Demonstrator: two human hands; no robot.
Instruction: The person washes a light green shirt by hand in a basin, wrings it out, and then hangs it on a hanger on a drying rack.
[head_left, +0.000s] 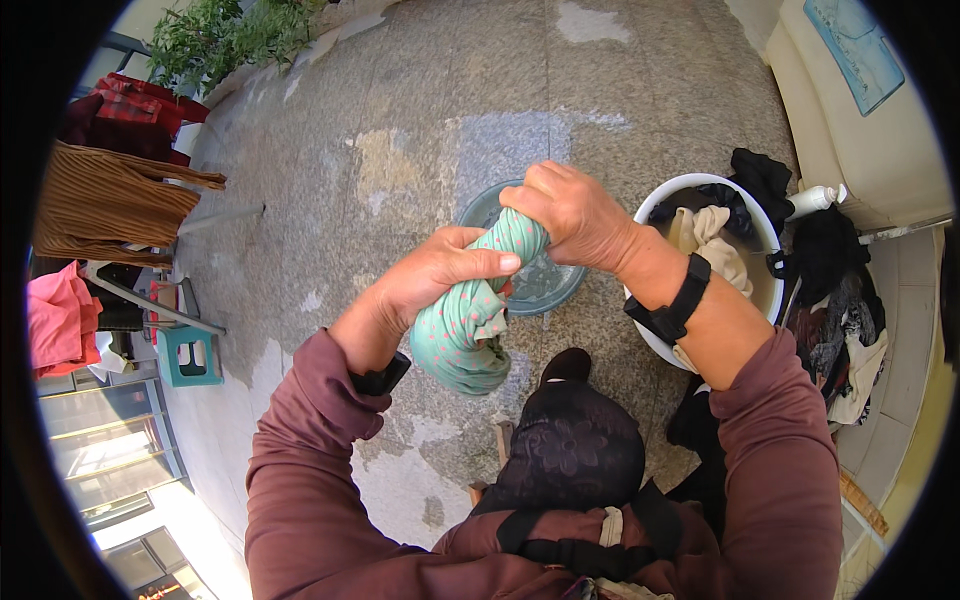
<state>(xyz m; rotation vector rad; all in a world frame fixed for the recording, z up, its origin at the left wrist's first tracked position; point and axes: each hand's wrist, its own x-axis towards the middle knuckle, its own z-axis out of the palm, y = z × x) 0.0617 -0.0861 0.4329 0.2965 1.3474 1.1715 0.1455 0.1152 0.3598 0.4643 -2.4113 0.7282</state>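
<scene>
A mint-green cloth with pink dots (457, 337) is twisted between my two hands, its looser, bunched part hanging on the left. My left hand (442, 270) grips the middle of the twist, thumb across it. Closed around the upper end is my right hand (570, 217). Beneath the hands stands a blue-grey basin (556, 292) with water in it, partly hidden by the cloth and hands. To the right, behind my right forearm, a white bucket (694, 180) holds cloudy water with cream and dark cloths (720, 255).
Dark and cream clothes (840, 300) lie right of the bucket beside a white pump bottle (814, 201). At left are a teal plastic stool (169, 356), a metal rack leg (142, 300) and a hanging brown ribbed garment (112, 199). A leafy plant (225, 41) stands at upper left.
</scene>
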